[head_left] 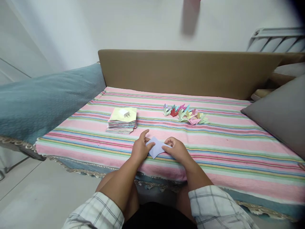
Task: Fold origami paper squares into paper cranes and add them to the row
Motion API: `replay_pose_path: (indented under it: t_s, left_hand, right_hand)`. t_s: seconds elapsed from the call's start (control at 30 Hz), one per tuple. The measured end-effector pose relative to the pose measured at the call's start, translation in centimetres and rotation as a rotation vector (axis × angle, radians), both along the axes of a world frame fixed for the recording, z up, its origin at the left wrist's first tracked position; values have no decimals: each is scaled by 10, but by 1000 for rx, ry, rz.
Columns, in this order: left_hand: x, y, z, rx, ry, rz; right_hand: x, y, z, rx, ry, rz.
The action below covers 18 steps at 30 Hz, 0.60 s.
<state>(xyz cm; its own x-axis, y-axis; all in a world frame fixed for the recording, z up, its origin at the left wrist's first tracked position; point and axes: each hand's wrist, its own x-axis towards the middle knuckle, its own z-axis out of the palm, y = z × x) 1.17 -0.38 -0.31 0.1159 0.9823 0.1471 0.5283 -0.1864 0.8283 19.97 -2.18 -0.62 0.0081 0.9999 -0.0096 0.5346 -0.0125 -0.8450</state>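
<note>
A pale lavender sheet of folded paper (156, 149) is between my two hands, just above or on the striped cloth near its front edge. My left hand (142, 147) pinches its left side, thumb on top and index finger stretched out away from it. On the right corner, my right hand (175, 148) grips the paper between thumb and curled fingers. Beyond my left hand stands a stack of square paper (122, 124) with a yellow sheet on top. A small white plug adapter (124, 113) lies on that stack.
Several folded paper cranes (183, 114) in mixed colours are grouped behind my right hand. The striped cloth (228, 140) covers the seat, with a brown backrest (176, 73) behind. A teal-covered armrest (52, 98) is at left and a grey cushion (281, 117) at right.
</note>
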Motion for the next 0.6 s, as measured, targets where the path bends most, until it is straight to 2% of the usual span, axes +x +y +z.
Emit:
replay_pose_path:
  t_s: [0.13, 0.23, 0.3, 0.37, 0.6]
  left_hand:
    - [-5, 3, 0, 116, 157, 35]
    - [-17, 6, -3, 226, 277, 53]
    - [-24, 6, -5, 190, 349, 67]
    - [-29, 4, -7, 143, 402, 51]
    - [-25, -7, -1, 77, 386, 33]
  right_hand:
    - [-3, -5, 1, 17, -278, -19]
    - [-5, -6, -2, 160, -388, 7]
    - [-6, -6, -5, 280, -424, 58]
    - [-6, -6, -8, 332, -445, 111]
    - [-5, -4, -13, 269, -358, 178]
